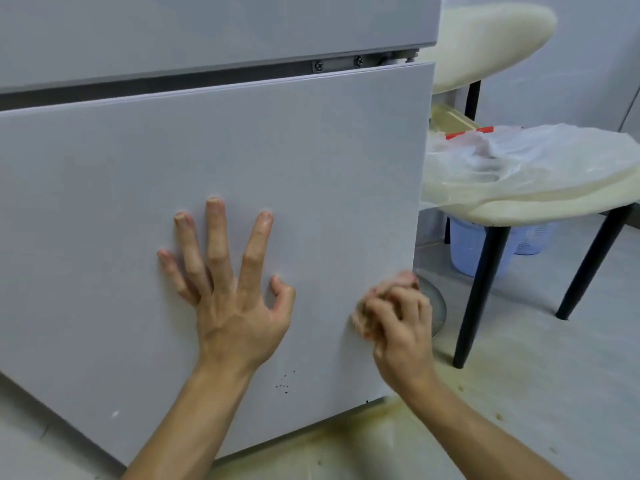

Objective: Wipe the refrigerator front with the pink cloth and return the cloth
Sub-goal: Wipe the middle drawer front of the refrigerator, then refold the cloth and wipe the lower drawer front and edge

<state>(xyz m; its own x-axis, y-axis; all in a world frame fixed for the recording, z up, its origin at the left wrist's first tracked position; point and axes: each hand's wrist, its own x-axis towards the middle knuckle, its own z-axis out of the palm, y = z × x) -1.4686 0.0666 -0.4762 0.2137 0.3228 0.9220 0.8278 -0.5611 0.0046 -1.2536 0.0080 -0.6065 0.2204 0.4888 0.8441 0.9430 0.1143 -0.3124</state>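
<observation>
The pale grey refrigerator front [173, 161] fills the left and middle of the view, its lower door under a dark gap. My left hand [228, 289] presses flat on the lower door with fingers spread. My right hand [401, 323] grips the bunched pink cloth [363, 315] against the door near its right edge, low down. Most of the cloth is hidden under my fingers. A few dark specks [285, 384] mark the door below my hands.
To the right stands a cream stool [540, 206] on black legs, with a clear plastic bag [519, 157] on it. A second cream seat [485, 39] sits behind. Blue buckets [474, 251] stand under the stool. The floor [381, 441] below the door is stained yellow.
</observation>
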